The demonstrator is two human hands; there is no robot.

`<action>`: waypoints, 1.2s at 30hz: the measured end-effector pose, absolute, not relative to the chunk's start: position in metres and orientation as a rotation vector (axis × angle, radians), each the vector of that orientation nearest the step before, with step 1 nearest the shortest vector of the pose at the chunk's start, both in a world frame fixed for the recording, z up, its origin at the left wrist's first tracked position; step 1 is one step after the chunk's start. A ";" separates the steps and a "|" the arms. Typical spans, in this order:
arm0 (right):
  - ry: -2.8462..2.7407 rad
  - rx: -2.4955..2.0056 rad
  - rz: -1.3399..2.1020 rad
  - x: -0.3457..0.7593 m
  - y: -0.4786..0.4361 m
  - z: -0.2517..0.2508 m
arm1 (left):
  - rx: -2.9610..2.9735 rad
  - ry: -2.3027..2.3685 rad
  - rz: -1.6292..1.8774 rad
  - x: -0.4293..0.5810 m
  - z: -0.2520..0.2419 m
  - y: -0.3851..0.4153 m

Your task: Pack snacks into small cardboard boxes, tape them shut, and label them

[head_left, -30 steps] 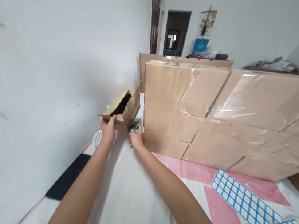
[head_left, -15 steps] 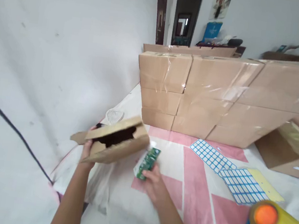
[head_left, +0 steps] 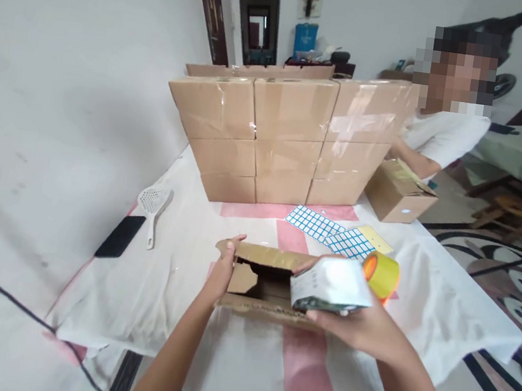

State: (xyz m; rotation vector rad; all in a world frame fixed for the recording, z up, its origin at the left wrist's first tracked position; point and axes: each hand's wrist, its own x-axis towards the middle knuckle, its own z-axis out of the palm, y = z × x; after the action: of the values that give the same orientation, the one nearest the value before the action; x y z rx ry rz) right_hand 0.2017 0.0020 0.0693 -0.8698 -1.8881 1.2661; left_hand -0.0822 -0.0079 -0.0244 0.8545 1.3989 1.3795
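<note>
An opened small cardboard box [head_left: 256,307] lies in front of me, its long dark opening facing up. My left hand [head_left: 222,274] is closed on the box's left end, fingers over the flap. A white packet with a green underside [head_left: 331,282] is in my right hand [head_left: 359,327]. My right thumb shows below the packet and other fingers lie behind it. The packet is over the right end of the box opening; I cannot tell whether it touches the box.
Taped cardboard boxes [head_left: 287,141] form a wall at the back. Blue-bordered label sheets [head_left: 317,224] and a yellow tape roll [head_left: 382,275] lie at right. A white slotted ladle [head_left: 153,207] and a black phone-like slab [head_left: 121,236] lie left. A person [head_left: 446,136] handles another box [head_left: 400,194].
My view has turned right. The cardboard box is now lower and level before me, and the packet has moved from beside it to over its right end, white face showing.
</note>
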 end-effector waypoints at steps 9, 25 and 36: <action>-2.154 -0.893 1.312 0.185 -0.012 0.061 | 1.131 1.578 1.235 -0.078 -0.009 -0.056; -2.980 -0.889 -0.128 0.163 0.027 0.076 | 1.499 2.121 0.862 -0.050 0.008 -0.085; -3.299 -0.829 -0.343 0.111 0.056 0.029 | 1.466 2.106 0.933 -0.040 -0.002 -0.090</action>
State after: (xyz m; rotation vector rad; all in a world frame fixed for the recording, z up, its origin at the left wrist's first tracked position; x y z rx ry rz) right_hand 0.1112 0.0563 0.0291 -0.8285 -3.2993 -0.3432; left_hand -0.0404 -0.0902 -0.0016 1.4664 2.1060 0.9330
